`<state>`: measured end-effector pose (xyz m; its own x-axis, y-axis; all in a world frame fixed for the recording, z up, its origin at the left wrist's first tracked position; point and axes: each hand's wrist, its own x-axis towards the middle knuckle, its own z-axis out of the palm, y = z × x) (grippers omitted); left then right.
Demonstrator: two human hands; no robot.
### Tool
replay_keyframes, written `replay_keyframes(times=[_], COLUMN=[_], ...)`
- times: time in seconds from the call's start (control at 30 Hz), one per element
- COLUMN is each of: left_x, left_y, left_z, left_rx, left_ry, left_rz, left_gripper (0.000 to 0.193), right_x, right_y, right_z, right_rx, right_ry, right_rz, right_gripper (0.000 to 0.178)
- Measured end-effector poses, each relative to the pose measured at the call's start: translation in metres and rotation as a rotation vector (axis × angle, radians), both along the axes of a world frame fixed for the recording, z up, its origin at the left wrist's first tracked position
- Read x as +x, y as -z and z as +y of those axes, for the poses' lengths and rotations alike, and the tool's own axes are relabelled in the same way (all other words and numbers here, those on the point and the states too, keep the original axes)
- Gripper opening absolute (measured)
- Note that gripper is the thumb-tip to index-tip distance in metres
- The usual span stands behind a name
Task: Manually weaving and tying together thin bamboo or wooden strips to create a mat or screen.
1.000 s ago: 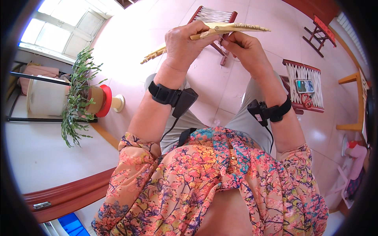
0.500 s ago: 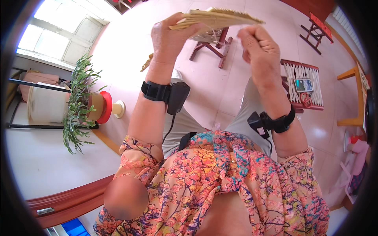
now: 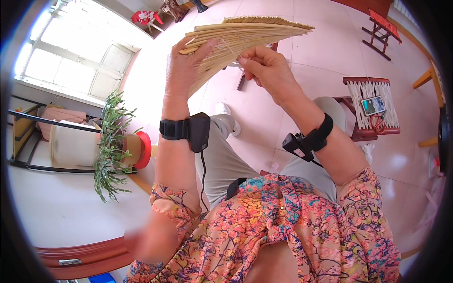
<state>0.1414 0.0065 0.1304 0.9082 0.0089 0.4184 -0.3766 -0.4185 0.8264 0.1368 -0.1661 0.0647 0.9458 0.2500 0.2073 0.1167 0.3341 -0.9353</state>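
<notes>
A mat of straw-coloured plant stalks (image 3: 250, 34), laid side by side, is held up at the far middle, its edge stepped by the stalk ends. My left hand (image 3: 181, 70) grips its left side, thumb over the near face. Thin pale thread (image 3: 229, 46) runs across the stalks by that thumb. My right hand (image 3: 271, 73) is closed in a pinch at the mat's lower right edge, where a bit of the thread seems to meet the fingertips. Whether a needle is in the pinch is too small to tell.
To the right, a folding stool (image 3: 355, 101) with a white cord seat carries a phone (image 3: 373, 105) and red-handled scissors (image 3: 377, 123). Another red-topped stool (image 3: 384, 28) stands farther back. A potted plant (image 3: 113, 146) is at the left. Black straps with small boxes (image 3: 199, 132) are on both forearms.
My right hand has moved left and in to the mat's edge, from apart at its right. My left hand has shifted left and tilted the mat, so more of its face shows.
</notes>
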Motion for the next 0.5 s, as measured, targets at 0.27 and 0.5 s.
replay_keyframes(times=[0.27, 0.5], left_x=[0.006, 0.01], left_y=[-0.009, -0.009], left_z=[0.006, 0.007], left_rx=[-0.046, -0.026], left_ry=[0.031, -0.05], left_rz=[0.04, 0.032], left_gripper=[0.03, 0.031], right_x=[0.012, 0.017], right_y=[-0.01, -0.013], right_z=[0.008, 0.013], right_rx=[0.042, -0.051], right_ry=[0.034, 0.053], right_rz=[-0.009, -0.024], right_gripper=[0.011, 0.011])
